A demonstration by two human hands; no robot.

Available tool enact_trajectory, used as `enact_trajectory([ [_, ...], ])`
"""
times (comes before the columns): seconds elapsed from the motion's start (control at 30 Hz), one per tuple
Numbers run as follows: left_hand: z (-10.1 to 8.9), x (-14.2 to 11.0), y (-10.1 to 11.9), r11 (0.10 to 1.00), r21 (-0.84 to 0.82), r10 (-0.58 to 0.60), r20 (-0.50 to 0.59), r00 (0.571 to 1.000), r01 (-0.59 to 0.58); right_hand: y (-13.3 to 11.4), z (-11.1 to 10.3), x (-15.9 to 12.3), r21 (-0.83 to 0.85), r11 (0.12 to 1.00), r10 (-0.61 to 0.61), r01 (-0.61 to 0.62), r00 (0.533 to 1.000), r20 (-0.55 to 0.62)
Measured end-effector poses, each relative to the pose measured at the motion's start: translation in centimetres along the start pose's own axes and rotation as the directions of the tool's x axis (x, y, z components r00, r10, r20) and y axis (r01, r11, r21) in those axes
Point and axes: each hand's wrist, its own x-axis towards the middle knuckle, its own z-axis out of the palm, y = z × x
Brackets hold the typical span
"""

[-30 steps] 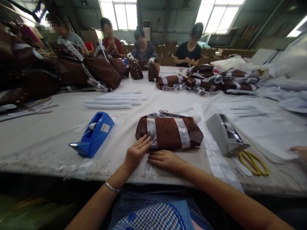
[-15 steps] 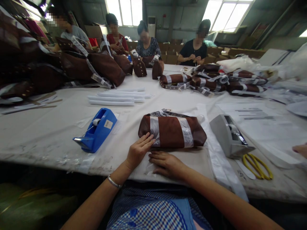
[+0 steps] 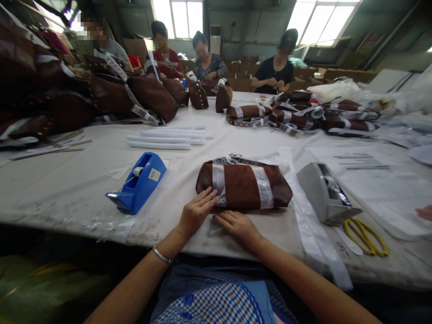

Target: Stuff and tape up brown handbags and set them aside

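Note:
A brown handbag lies on its side in front of me, with two bands of pale translucent wrapping around it. My left hand rests against its near left corner, fingers stretched out over the left band. Just in front of the bag's near edge, my right hand lies palm down on the white-covered table. Its fingers point left and cover part of a small clear piece of plastic. The bag's strap is bunched along the far side.
A blue tape dispenser stands left, a grey one right, beside yellow-handled scissors. White rolled tubes lie farther back. Brown bags pile up left and right. Several people sit opposite; another person's hand shows at right.
My right hand has shifted slightly, its fingers drawn closer together, and the clear plastic shows more beside them. My left hand stays on the bag. The whole view has moved a little.

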Motion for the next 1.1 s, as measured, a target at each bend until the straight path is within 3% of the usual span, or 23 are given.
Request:
enact_trajectory([
  [0.4, 0.0, 0.0, 0.0, 1.000, 0.004, 0.010, -0.011, 1.000, -0.010, 0.2, -0.3, -0.1, 0.252, 0.968, 0.038, 0.012, 0.980, -0.193],
  [0.6, 0.2, -0.2, 0.0, 0.999, 0.035, 0.020, -0.010, 1.000, -0.019, 0.7, -1.6, 0.2, 0.191, 0.978, -0.045, 0.085, 0.979, -0.200],
  [0.83, 0.2, -0.4, 0.0, 0.996, 0.080, 0.045, -0.011, 0.999, -0.044, 3.5, -3.1, 3.1, 0.073, 0.992, -0.084, 0.106, 0.962, -0.261],
  [0.97, 0.3, -0.3, 0.1, 0.996, 0.081, 0.038, 0.001, 0.999, -0.038, 5.0, -2.9, 4.1, 0.038, 0.993, -0.105, 0.116, 0.970, -0.218],
  [1.1, 0.3, -0.3, 0.4, 0.997, 0.071, -0.012, 0.009, 1.000, 0.011, 5.8, -2.5, 4.5, 0.008, 0.999, -0.046, 0.047, 0.990, -0.131],
])
